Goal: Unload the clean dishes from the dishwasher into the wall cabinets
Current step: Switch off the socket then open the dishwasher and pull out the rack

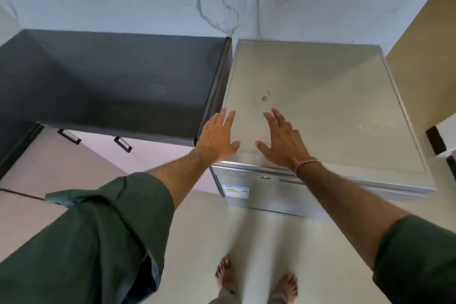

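A freestanding silver dishwasher [320, 96] stands against the marble wall, seen from above, its door shut. The front panel [261, 195] carries a coloured energy label [235, 191] and a long handle slot. My left hand [217, 136] lies flat with straight fingers over the near left corner of the beige top. My right hand [281, 140], with an orange thread on the wrist, is spread flat over the near edge of the top. Neither hand holds anything. No dishes and no wall cabinets are in view.
A dark grey countertop [106, 81] adjoins the dishwasher on the left, with pale pink base cabinets and black handles [122, 143] below it. A tan panel [424, 61] stands at the right. My bare feet [256, 281] are on the light floor in front.
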